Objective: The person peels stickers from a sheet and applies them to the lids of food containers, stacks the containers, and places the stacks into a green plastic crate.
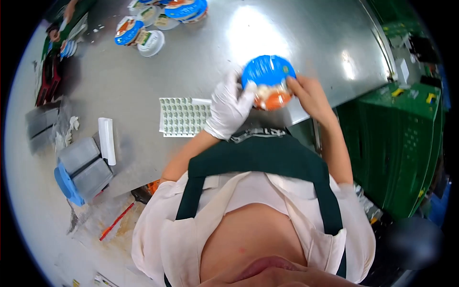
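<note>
Fingers (246, 93) of the gloved left hand (229, 107) and the bare right hand (311, 98) curl against opposite sides of a blue-lidded tub (268, 79). It sits upper centre of frame, tilted above the steel table (191, 62), equally near both hands.

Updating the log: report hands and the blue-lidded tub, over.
Left hand, gloved, and right hand both grip blue-lidded tub. Tub held over steel table. Label sheet beside left hand, nothing blocking.

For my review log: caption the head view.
Gloved left hand and bare right hand hold a blue-lidded tub over a steel table.
</note>
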### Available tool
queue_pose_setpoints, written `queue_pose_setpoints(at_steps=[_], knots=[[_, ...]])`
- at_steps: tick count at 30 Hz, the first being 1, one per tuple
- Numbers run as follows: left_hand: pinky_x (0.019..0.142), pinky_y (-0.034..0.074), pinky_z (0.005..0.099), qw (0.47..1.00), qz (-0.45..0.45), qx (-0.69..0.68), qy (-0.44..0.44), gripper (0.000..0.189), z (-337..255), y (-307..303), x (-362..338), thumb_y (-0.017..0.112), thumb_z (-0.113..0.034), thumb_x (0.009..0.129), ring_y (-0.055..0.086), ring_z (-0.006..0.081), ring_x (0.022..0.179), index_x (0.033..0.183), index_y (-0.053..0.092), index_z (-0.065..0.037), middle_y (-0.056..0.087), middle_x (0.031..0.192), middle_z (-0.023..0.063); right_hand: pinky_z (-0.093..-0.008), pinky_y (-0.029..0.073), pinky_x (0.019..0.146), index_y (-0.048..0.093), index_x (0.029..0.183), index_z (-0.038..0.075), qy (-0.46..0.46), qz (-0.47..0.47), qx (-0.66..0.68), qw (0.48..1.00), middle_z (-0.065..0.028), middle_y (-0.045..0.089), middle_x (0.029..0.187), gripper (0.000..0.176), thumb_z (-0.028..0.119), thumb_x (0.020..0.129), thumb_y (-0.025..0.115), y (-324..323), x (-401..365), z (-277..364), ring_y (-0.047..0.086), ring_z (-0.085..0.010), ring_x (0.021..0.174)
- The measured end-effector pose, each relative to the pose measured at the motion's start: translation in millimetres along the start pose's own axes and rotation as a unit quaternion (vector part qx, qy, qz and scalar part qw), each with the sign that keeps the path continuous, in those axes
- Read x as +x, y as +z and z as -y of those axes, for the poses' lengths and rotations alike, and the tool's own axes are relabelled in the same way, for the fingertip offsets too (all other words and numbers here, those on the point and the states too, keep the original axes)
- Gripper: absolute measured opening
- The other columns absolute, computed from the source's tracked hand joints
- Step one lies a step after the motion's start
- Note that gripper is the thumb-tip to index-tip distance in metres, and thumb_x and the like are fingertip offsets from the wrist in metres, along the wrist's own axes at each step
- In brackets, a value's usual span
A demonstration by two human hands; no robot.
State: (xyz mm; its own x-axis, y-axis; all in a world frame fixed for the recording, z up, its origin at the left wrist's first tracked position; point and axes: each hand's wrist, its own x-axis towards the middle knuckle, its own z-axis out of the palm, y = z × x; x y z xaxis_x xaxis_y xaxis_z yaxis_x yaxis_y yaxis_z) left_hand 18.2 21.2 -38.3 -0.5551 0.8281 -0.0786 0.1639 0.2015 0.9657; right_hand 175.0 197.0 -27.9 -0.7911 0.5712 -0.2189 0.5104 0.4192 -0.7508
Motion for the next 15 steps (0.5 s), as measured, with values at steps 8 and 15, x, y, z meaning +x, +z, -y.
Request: queue_pose_setpoints(at_steps=[8,15], knots=[[0.089,0.047,0.0400,0.976,-0.083,0.173,0.104,0.018,49,-47,41,0.058,-0.021,0.092,0.061,0.0328,0.098,0.104,0.064,-0.007,0.062,0.102,0.0144,-0.0413,0.046,0.067,0.066,0.090,-0.004,0.098,-0.025,-0.065,0.993,-0.0216,0.065,0.075,0.049,0.041,0.098,0.049,-2,-6,-12,0.062,-0.0332,0.069],[0.095,0.045,0.0427,0.823,-0.365,0.421,0.111,0.021,181,-197,161,0.063,-0.016,0.088,0.057,0.0321,0.110,0.106,0.063,-0.006,0.063,0.112,0.0125,-0.0263,0.035,0.057,0.060,0.089,-0.002,0.086,-0.162,-0.020,0.983,-0.0005,0.045,0.066,0.041,0.037,0.101,0.053,-52,4,-11,0.041,-0.0088,0.064]])
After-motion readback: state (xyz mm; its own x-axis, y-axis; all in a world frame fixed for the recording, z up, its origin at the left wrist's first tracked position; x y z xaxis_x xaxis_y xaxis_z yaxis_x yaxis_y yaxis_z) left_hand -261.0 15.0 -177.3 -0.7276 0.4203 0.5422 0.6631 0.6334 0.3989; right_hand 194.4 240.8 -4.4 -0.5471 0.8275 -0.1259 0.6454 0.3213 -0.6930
